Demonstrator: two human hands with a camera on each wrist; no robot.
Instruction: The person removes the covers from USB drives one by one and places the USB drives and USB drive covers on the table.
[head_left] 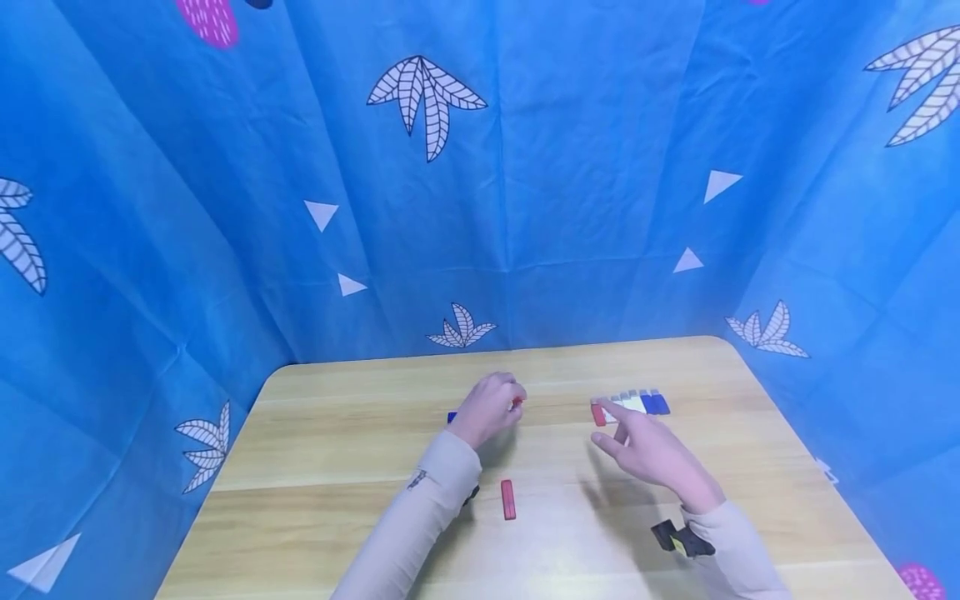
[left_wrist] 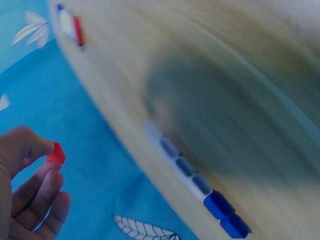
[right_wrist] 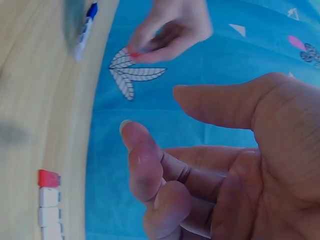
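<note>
My left hand (head_left: 487,410) pinches a small red block (left_wrist: 56,154) between thumb and fingertips, above the back middle of the table. Below it lies a row of small white blocks (left_wrist: 175,167) with grey ends, finishing in two blue blocks (left_wrist: 227,215); the hand hides most of this row in the head view. My right hand (head_left: 651,446) hovers with fingers spread and slightly bent, nothing between them. Its index fingertip overlaps the red block (head_left: 597,415) that heads a second row, which continues with white blocks (right_wrist: 48,216) and blue blocks (head_left: 655,404).
Nearer the front of the wooden table (head_left: 337,500) lies a longer red piece (head_left: 508,500), beside the left forearm. A blue curtain (head_left: 585,208) with leaf prints surrounds the table's back and sides. A dark wrist camera (head_left: 682,539) is strapped at the right cuff.
</note>
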